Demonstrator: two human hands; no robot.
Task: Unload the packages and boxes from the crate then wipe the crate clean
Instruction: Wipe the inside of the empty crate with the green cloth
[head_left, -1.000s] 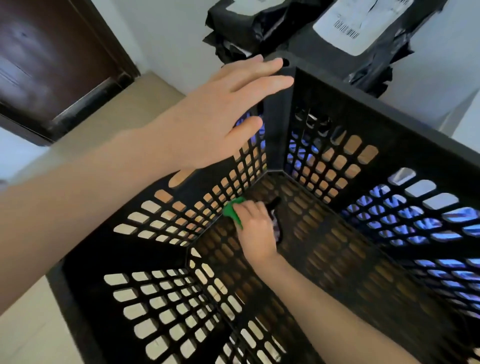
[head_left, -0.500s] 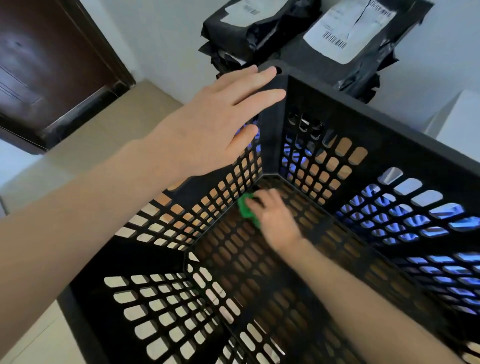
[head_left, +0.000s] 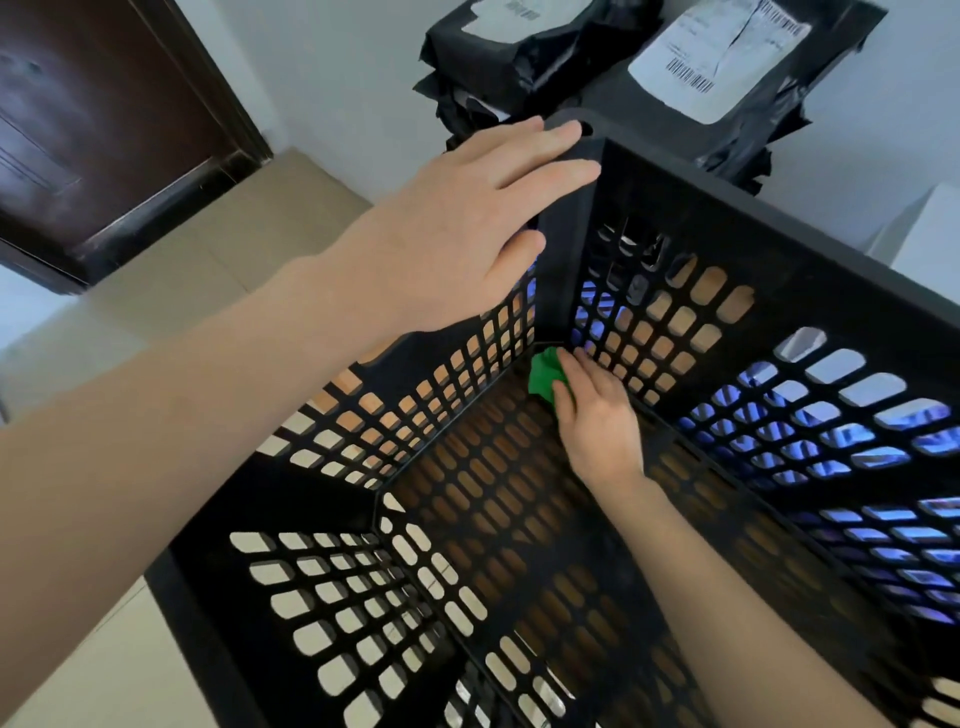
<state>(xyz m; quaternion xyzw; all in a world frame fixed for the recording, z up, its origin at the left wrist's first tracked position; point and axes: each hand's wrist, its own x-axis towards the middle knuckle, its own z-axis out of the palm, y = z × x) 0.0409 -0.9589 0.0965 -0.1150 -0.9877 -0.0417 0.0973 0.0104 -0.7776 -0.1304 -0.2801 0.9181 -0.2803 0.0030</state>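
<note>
Black plastic crate (head_left: 779, 228) stands emptied, with the black packages (head_left: 587, 109) stacked just beyond its far corner, so you are on the wiping step. Your left hand (head_left: 467, 228) lies flat over that corner's rim, fingers spread, steadying it. Your right hand (head_left: 597, 421) pinches the bunched green cloth (head_left: 541, 375) into the floor's far corner. The next move, I judge, calls for firm strokes across the remaining floor and the walls.

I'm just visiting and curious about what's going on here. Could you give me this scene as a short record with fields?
Crate: black, perforated, no packages visible inside
Left hand: rests on the crate's far corner rim
Right hand: holds green cloth against the floor's far corner
Packages: black, white labels, outside behind the crate
Stage: unloaded, wiping under way
</note>
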